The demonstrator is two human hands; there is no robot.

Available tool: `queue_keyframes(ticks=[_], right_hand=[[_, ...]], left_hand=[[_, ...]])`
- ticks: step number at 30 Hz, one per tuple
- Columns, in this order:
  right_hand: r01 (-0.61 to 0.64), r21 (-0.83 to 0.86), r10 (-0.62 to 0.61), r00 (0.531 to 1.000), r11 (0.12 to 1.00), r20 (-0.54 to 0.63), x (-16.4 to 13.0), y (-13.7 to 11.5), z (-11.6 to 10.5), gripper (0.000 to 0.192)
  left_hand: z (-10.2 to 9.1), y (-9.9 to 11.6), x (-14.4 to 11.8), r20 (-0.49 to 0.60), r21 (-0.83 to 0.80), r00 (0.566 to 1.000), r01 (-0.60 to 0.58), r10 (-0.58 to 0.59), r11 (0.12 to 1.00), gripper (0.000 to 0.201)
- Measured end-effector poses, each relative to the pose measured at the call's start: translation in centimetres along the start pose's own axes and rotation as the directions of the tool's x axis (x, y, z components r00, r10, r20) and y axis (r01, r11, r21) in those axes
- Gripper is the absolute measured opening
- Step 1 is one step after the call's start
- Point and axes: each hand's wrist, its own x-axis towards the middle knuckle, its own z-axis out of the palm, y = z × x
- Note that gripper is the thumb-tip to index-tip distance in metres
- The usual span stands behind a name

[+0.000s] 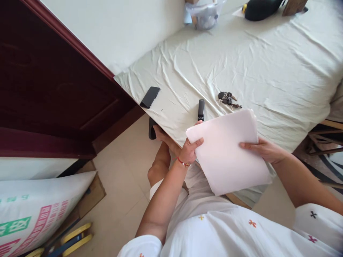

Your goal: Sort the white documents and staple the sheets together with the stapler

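A stack of white paper (230, 157) is held in front of my body, tilted, over the near edge of the cloth-covered table. My left hand (189, 149) grips its left edge, thumb on top and the other fingers mostly hidden underneath. On the opposite edge, my right hand (264, 148) pinches the sheets with its thumb on top, the fingers out of sight below. Just beyond the paper lies a small black stapler-like object (201, 110). A bunch of keys (227, 99) rests to the right of it.
A black phone-like slab (150, 97) lies near the left edge of the table (268, 64). Toward the back are a clear plastic bag (205, 16) and a dark rounded object (264, 9). A dark red door (53, 71) and a printed white sack (40, 210) stand at left.
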Motion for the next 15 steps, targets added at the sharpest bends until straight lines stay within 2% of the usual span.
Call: queue_keyframes(ticks=[3, 6, 8, 11, 15], right_hand=[[-0.013, 0.056, 0.013, 1.0, 0.998, 0.008, 0.4, 1.3, 0.3, 0.046], [-0.003, 0.055, 0.002, 1.0, 0.998, 0.022, 0.9, 2.3, -0.1, 0.046], [-0.007, 0.038, 0.005, 0.999, 0.999, 0.046, 1.3, 2.7, -0.6, 0.047], [0.019, 0.037, -0.02, 0.999, 0.999, 0.05, 1.9, 3.2, -0.9, 0.046], [0.088, 0.127, -0.082, 0.995, 0.988, -0.048, 2.3, 3.4, -0.4, 0.045]], left_hand=[[0.4, 1.1, 1.1, 0.078, -0.063, 0.993, -0.084, 0.089, 0.994, 0.084], [0.5, 1.5, 1.6, 0.103, -0.058, 0.987, -0.117, 0.122, 0.991, 0.064], [0.5, 1.3, 1.7, 0.093, -0.055, 0.988, -0.118, 0.123, 0.991, 0.051], [0.6, 1.1, 1.8, 0.048, -0.03, 0.994, -0.099, 0.101, 0.995, 0.045], [0.7, 1.2, 2.0, -0.027, 0.025, 0.997, -0.066, 0.067, 0.998, 0.046]])
